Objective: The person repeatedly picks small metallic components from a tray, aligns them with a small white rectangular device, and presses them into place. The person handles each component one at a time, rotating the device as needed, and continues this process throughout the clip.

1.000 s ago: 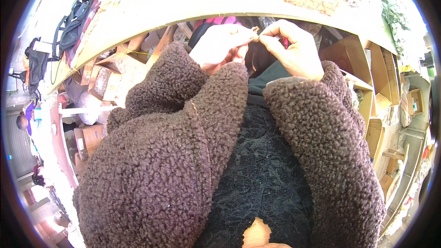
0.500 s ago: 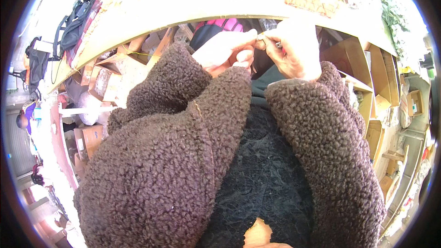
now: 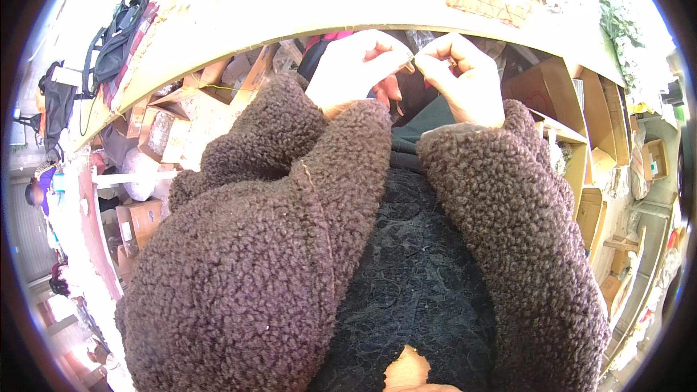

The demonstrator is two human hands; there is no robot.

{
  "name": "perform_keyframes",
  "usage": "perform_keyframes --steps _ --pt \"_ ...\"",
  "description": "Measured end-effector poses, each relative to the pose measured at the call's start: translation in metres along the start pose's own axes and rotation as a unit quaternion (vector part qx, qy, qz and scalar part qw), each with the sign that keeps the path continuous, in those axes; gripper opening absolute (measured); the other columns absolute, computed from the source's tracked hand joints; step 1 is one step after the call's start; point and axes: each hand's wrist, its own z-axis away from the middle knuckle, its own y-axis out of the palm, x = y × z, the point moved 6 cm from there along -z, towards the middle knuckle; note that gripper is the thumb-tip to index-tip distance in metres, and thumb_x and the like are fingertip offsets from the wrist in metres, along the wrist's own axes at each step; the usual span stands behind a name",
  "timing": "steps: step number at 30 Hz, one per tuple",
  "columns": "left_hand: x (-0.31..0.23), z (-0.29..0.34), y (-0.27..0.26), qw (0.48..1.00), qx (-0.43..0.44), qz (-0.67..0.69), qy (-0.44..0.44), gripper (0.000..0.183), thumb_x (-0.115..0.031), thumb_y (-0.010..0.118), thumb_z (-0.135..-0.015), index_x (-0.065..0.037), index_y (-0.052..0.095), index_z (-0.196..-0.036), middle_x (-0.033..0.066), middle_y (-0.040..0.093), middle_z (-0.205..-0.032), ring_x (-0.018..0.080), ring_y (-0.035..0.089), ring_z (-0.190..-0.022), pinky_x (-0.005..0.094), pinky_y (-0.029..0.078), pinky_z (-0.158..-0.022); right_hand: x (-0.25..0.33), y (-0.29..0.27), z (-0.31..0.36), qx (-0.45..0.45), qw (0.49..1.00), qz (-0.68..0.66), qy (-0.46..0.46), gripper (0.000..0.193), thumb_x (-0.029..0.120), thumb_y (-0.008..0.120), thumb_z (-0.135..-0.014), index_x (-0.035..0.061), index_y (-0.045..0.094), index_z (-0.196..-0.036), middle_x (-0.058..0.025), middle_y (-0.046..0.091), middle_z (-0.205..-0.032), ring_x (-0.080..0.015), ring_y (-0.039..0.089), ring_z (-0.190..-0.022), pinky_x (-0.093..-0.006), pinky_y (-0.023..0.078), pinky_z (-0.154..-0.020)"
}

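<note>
At the near edge of the table, both hands are raised close together with their fingertips almost meeting. My left hand (image 3: 356, 69) is closed in a pinch, thumb against forefinger. A small, thin, pale-gold piece (image 3: 409, 66) shows at its fingertips; its kind is too small to tell. My right hand (image 3: 465, 76) is also pinched, its thumb and forefinger at the same piece. Something small and dark shows in the curl of its fingers, unclear in the glare. Fuzzy dark brown sleeves cover both forearms.
The pale table (image 3: 290, 0) is washed out by bright light. A black bag (image 3: 120, 47) lies at its left end. Cardboard boxes (image 3: 541, 91) stand below the table's edge on both sides. Farther left, a person in purple (image 3: 45, 187) is partly visible.
My left hand has turned and risen slightly, its knuckles now higher. The right hand's fingers have lifted and curled more, and the small piece between the fingertips shows differently.
</note>
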Motion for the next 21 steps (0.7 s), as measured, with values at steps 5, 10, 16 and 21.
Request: perform_keyframes --steps 5,10,16,21 --pt "0.012 -0.003 0.004 0.987 0.076 0.101 -0.100 0.029 -0.025 0.054 -0.093 0.001 0.056 -0.105 0.0086 0.061 -0.076 0.0149 0.060 -0.059 0.0251 0.050 -0.053 0.041 -0.002 0.005 -0.023 0.941 0.229 -0.247 0.009 0.003 0.067 -0.080 0.0036 0.061 -0.087 -0.0003 0.059 -0.079 -0.0067 0.052 -0.069 -0.0222 0.044 -0.061" --pt "0.018 0.000 0.005 0.977 0.139 0.114 -0.119 0.034 -0.028 0.056 -0.092 0.001 0.057 -0.109 0.0071 0.060 -0.073 0.0149 0.059 -0.059 0.0240 0.048 -0.055 0.051 0.006 0.009 0.013 0.917 0.248 -0.312 0.011 0.002 0.067 -0.079 0.0033 0.061 -0.088 -0.0003 0.058 -0.081 -0.0068 0.051 -0.074 -0.0229 0.043 -0.061" --pt "0.023 0.002 0.002 0.969 0.125 0.138 -0.161 0.034 -0.028 0.056 -0.091 0.002 0.059 -0.108 0.0071 0.061 -0.071 0.0152 0.059 -0.057 0.0247 0.048 -0.051 0.022 0.004 0.002 0.177 0.982 -0.039 -0.062 0.011 0.011 0.065 -0.084 0.0044 0.064 -0.094 -0.0029 0.061 -0.085 -0.0132 0.057 -0.081 -0.0275 0.045 -0.077" --pt "0.028 0.000 -0.001 0.967 0.073 0.143 -0.196 0.031 -0.026 0.057 -0.090 0.001 0.060 -0.103 0.0073 0.060 -0.068 0.0162 0.057 -0.052 0.0254 0.047 -0.047 0.010 -0.003 -0.004 0.193 0.980 -0.030 -0.023 0.010 0.011 0.064 -0.086 0.0050 0.063 -0.094 -0.0010 0.060 -0.085 -0.0098 0.055 -0.082 -0.0252 0.045 -0.077"
